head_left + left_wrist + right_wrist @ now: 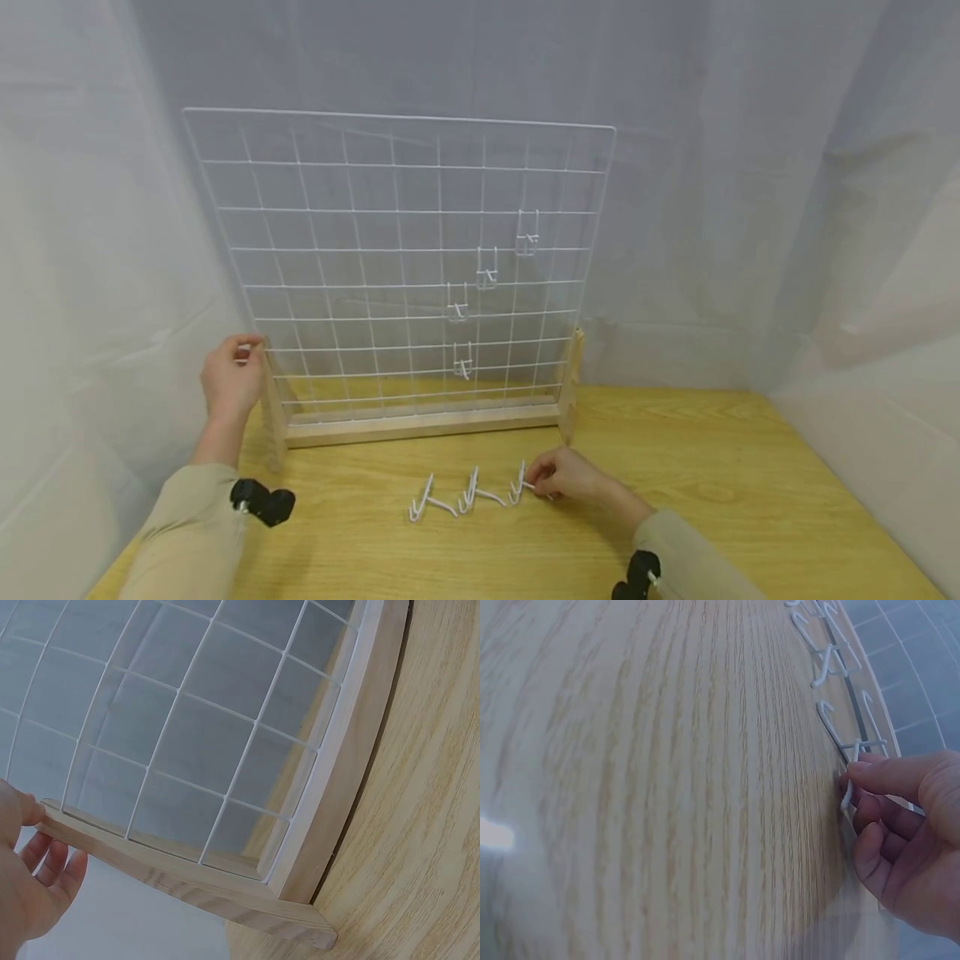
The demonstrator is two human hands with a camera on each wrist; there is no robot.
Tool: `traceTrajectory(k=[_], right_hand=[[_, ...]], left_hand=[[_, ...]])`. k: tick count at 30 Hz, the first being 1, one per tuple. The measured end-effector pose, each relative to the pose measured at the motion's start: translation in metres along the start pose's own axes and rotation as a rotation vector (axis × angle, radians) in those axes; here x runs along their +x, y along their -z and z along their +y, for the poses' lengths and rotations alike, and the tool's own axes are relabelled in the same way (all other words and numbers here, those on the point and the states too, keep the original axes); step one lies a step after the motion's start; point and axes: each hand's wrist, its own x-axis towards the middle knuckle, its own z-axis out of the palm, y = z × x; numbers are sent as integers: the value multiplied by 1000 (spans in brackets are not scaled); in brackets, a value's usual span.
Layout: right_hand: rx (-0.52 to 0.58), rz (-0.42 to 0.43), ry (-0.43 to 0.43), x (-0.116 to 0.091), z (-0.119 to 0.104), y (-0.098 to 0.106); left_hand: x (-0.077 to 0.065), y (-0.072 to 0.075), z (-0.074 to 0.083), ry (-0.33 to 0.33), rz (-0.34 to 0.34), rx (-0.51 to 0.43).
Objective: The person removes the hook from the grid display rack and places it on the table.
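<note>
One wooden post (172,876) is being pinched near its top by the left hand (232,382); the right hand (568,477) is pinching the rightmost loose hook (857,744) by its stem.

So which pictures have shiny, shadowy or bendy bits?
Right wrist: white glare at the left edge, on the yellow-brown wood-grain tabletop, and a shadow beside the bare right hand; left wrist: the pale wooden base bar looks bowed, probably lens distortion; head: a soft shadow under the right forearm.
</note>
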Motion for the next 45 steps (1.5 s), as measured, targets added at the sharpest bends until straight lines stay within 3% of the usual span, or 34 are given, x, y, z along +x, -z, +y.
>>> traceTrajectory(k=[6,16,35,45], right_hand=[[10,6,5,-1,0,1],[-99,76,87,-2,-15,13],[-69,110,85,26,-46,25],[-43,188,64,38,-58,31]], left_hand=[[1,0,-1,3,1,7],[1,0,0,1,-8,5],[1,0,-2,-45,13,25],[0,-3,-2,-70,43,16]])
